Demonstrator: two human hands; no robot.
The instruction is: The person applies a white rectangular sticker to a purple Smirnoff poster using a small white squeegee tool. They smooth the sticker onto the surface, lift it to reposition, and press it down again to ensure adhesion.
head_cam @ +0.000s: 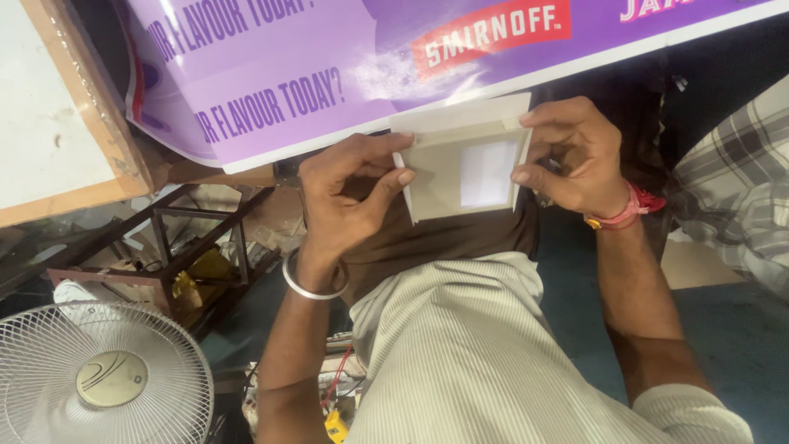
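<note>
- the envelope (464,168) is a pale, off-white paper one with a clear, whitish window set to the right of its middle; its flap stands open along the top edge, and the body below is a duller grey-beige.
- it is held up in the air in front of the person's lap, just below the edge of a large purple poster (329,66) with a white border.
- the left hand (349,193) is curled shut on the envelope's left edge, thumb lying on the face and fingers behind; a silver bangle (312,288) circles that wrist.
- the right hand (575,156) pinches the right edge, thumb tip on the front and fingers bent over the top corner; red threads (629,210) wrap that wrist.
- below the envelope are brown trousers and a striped, cream shirt (477,353).
- to the lower left stands a white fan (103,378), next to a dark metal frame (177,247).
</note>
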